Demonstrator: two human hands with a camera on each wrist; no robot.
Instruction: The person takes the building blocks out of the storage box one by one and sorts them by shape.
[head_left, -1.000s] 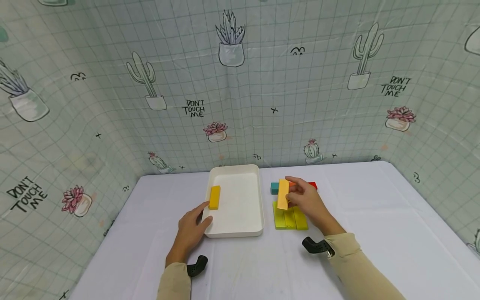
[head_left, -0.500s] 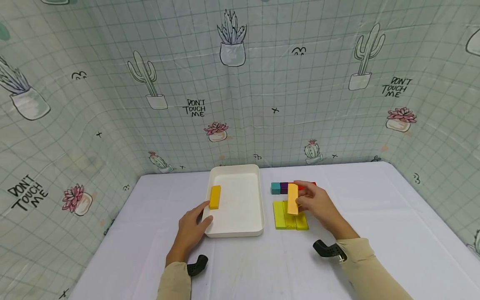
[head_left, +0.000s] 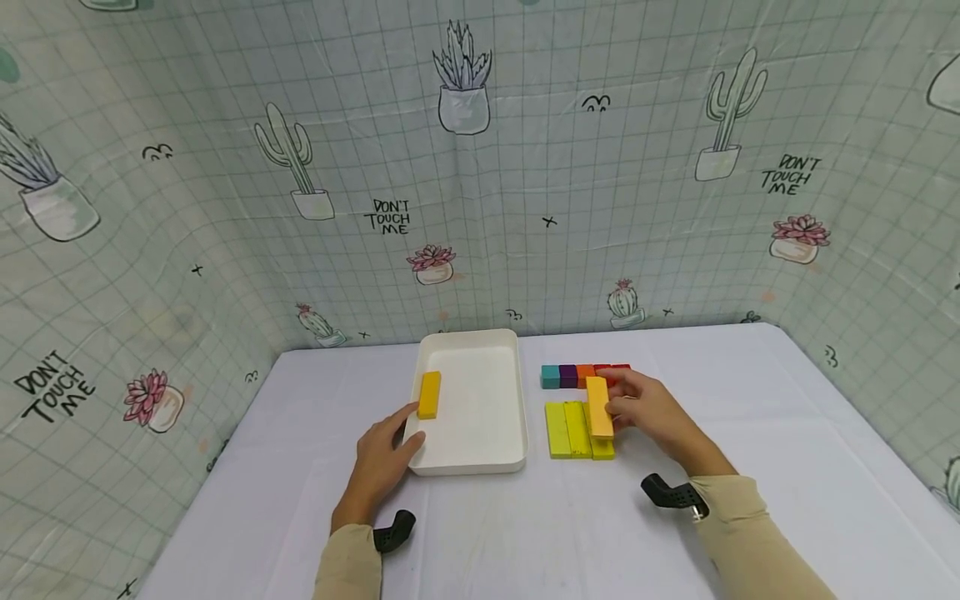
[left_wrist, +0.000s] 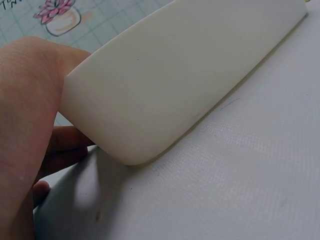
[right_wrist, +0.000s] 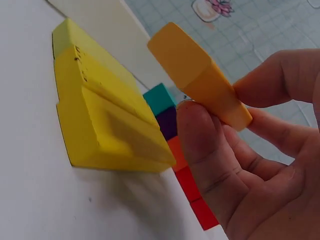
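Note:
In my right hand (head_left: 651,410) I pinch an orange-yellow rectangular block (head_left: 598,408) between thumb and fingertips. It is held above the right end of a row of three yellow-green blocks (head_left: 567,431) lying side by side; the right wrist view shows a gap and a shadow under it. My left hand (head_left: 381,457) holds the left wall of a white tray (head_left: 480,469), near its front corner. The thumb goes over the rim and the other fingers stay outside, as the left wrist view shows. A yellow block (head_left: 429,395) lies in the tray along its left side.
Behind the yellow-green blocks runs a row of coloured blocks: teal (head_left: 551,377), purple (head_left: 568,377), orange (head_left: 586,375) and red (right_wrist: 188,184). A white cloth (head_left: 480,533) covers the table. A patterned curtain (head_left: 495,183) hangs at the back and sides.
My right hand has moved right and slightly nearer with the orange-yellow block, from over the left yellow-green blocks to the right one, uncovering the purple and orange blocks. My left hand and the tray stay put.

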